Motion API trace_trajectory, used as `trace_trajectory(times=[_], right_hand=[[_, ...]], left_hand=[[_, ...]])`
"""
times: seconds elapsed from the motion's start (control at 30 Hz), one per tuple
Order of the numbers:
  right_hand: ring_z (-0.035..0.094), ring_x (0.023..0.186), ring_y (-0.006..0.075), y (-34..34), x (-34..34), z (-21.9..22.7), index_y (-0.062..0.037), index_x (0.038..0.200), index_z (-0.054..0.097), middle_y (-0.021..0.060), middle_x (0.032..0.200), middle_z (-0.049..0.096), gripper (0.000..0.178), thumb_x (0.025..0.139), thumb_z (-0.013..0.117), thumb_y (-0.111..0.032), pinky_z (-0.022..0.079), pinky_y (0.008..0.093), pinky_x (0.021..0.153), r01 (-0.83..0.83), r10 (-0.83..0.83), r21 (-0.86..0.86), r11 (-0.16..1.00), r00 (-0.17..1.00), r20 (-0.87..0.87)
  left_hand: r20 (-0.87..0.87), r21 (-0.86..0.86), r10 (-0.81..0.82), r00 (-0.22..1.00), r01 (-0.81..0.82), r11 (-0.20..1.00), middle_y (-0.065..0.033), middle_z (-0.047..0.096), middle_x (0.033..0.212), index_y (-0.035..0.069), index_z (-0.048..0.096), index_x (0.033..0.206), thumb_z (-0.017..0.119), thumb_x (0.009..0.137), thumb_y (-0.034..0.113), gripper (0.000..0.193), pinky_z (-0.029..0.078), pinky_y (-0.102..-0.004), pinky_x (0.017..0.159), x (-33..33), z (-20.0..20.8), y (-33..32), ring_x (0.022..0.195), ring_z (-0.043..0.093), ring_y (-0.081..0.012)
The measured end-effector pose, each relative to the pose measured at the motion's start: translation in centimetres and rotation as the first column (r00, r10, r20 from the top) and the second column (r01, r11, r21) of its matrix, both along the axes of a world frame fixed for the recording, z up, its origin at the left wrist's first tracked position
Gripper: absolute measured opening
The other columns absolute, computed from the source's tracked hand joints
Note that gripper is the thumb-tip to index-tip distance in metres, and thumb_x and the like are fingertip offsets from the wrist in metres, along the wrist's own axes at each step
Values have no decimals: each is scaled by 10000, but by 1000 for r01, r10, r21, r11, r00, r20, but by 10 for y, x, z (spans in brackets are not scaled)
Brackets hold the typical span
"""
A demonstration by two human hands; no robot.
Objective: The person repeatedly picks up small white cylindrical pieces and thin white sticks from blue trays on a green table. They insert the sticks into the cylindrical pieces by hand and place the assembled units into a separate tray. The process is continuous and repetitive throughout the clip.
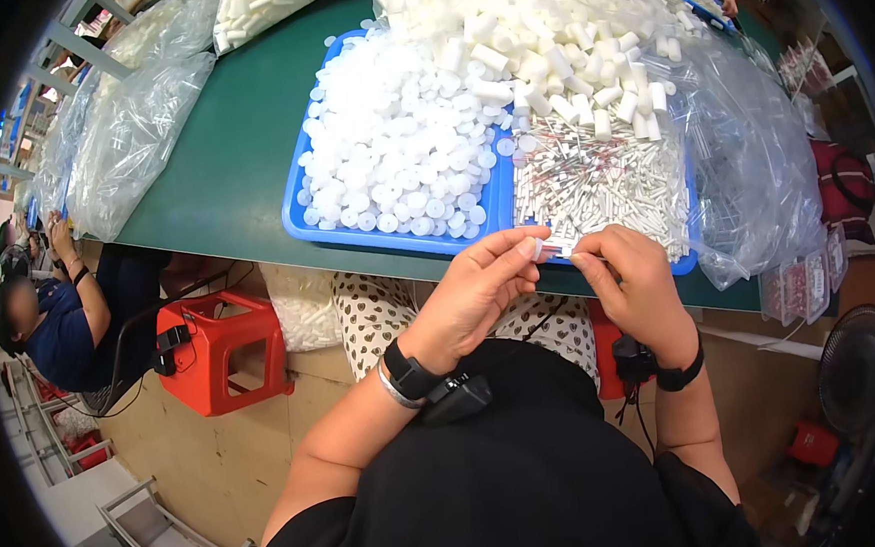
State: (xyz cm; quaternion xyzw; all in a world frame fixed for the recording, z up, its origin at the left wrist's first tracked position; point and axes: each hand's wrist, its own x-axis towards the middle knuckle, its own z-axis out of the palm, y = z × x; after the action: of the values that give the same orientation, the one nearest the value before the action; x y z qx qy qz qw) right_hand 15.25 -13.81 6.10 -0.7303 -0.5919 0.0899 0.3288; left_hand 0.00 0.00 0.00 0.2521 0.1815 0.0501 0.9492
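Both of my hands meet just over the near edge of a blue tray (375,239). Between thumb and fingertips, my left hand (484,289) pinches a small white plastic disc (538,248). My right hand (640,279) is closed in a pinch on the end of a thin whitish stick with a reddish part (555,251), which spans the gap between the hands. Fingers partly cover both pieces. To the left in the tray lies a heap of translucent white discs (390,146). Slim white sticks (603,188), some reddish, fill the right side.
White foam cylinders (585,59) spill from a clear bag behind the sticks. Crumpled clear plastic (751,154) lies at the tray's right, on the green table (211,177). A red stool (222,352) stands at left, near another person (69,316). A fan (857,368) is at right.
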Motion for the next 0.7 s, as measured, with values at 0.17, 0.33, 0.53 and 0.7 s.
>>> trace_trajectory(times=[0.17, 0.33, 0.53, 0.7], right_hand=[[613, 609, 290, 1, -18, -21, -5, 885, 609, 123, 716, 626, 71, 898, 643, -65, 461, 374, 537, 93, -85, 70, 993, 990, -113], [611, 597, 297, 7, -32, -40, -6, 881, 597, 121, 712, 627, 44, 886, 639, -18, 472, 384, 526, 116, -157, 261, 958, 977, 144], [626, 621, 301, 5, -25, -44, -8, 903, 607, 125, 731, 640, 46, 889, 644, -31, 477, 376, 543, 100, -114, 208, 973, 992, 61], [647, 694, 315, 3, -5, -41, -15, 948, 629, 140, 797, 663, 82, 907, 631, -87, 496, 396, 599, 196, -201, 130, 972, 979, 21]], left_hand=[[-15, -54, 21, 1000, -22, 998, 0, 626, 961, -3, 586, 1254, 581, 999, 220, 339, 519, -228, 792, 3, -4, -11, 825, 588, -62], [29, -166, 44, 999, -39, 985, -23, 638, 973, -2, 559, 1261, 562, 1006, 260, 366, 525, -275, 841, 5, -12, -22, 851, 602, -97], [-18, -58, 52, 998, -53, 997, -14, 633, 941, -12, 550, 1266, 552, 1012, 251, 366, 531, -261, 812, 8, -8, -19, 838, 599, -81], [-70, 12, 133, 989, -133, 991, -2, 625, 929, -10, 573, 1247, 573, 1004, 254, 359, 534, -247, 782, 6, -11, -15, 797, 590, -70]])
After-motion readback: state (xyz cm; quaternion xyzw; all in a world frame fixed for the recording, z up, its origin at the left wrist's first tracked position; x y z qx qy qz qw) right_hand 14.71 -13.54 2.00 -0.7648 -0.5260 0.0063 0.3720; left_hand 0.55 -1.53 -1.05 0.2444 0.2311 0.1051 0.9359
